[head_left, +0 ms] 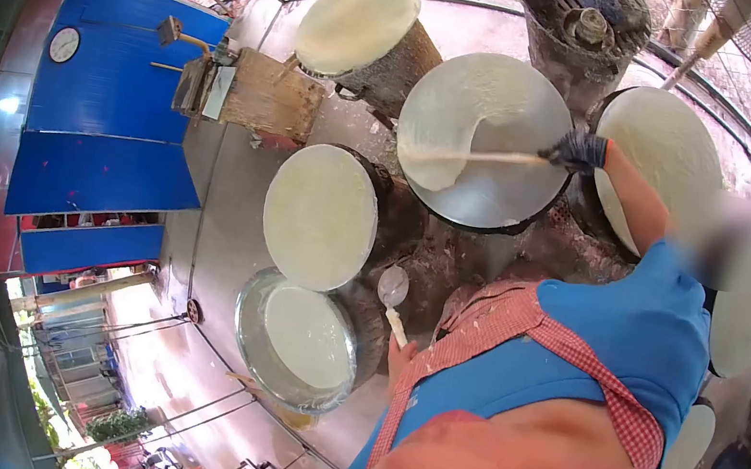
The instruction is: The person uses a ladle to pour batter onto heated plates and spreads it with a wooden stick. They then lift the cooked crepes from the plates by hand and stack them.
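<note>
My right hand (578, 152), in a dark glove, grips a long wooden spreader (479, 159). The spreader lies across a round griddle (507, 201), whose surface is partly coated with a pale batter layer (449, 100). Lower down, my left hand (400, 355) is closed around the light-coloured handle of a ladle (394, 286); part of this hand is hidden behind my apron. Left of the ladle stands a wide metal basin (243, 351) with pale batter (310, 336) inside.
Other round griddles covered with pale sheets stand around me: one left (320, 217), one upper left (358, 23) and one right (662, 166). A soot-dark drum (576, 61) stands at the top. A wooden box (270, 95) and blue panels (120, 90) are at left.
</note>
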Tool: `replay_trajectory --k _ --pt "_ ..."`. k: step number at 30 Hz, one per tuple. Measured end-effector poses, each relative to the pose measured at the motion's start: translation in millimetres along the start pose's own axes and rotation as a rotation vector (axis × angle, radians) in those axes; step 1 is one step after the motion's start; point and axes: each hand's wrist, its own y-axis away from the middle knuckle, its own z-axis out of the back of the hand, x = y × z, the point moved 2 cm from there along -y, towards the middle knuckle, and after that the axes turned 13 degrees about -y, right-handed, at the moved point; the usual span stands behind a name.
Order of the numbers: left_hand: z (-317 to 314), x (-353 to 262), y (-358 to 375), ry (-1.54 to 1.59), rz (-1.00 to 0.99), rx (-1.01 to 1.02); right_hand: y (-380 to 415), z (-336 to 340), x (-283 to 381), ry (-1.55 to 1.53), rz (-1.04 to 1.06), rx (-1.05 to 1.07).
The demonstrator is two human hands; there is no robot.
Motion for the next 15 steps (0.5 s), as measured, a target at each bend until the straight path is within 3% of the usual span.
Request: replay_trajectory --k 1,3,6,7,10,13,15 --pt "5 5 0 0.019 0.041 0.012 -17 -1 21 -0.151 -0.205 -0.141" --pt "3 -2 10 -0.111 -0.022 -0.022 -65 28 -7 -0.252 -0.293 -0.305" --pt "10 34 -2 -0.001 0.030 -0.026 -104 30 -22 0.145 -0.020 0.039" --pt "11 36 -2 0.003 0.055 -0.001 -91 30 -28 0.172 -0.025 0.094" --pt "1 13 15 0.041 0.127 0.001 -21 33 -24 0.008 -0.291 0.037" --pt "-5 14 22 0.194 0.171 -0.017 6 35 0 0.027 -0.294 -0.014" --pt "0 21 30 0.063 0.024 -0.006 -23 32 22 0.067 -0.350 -0.149"
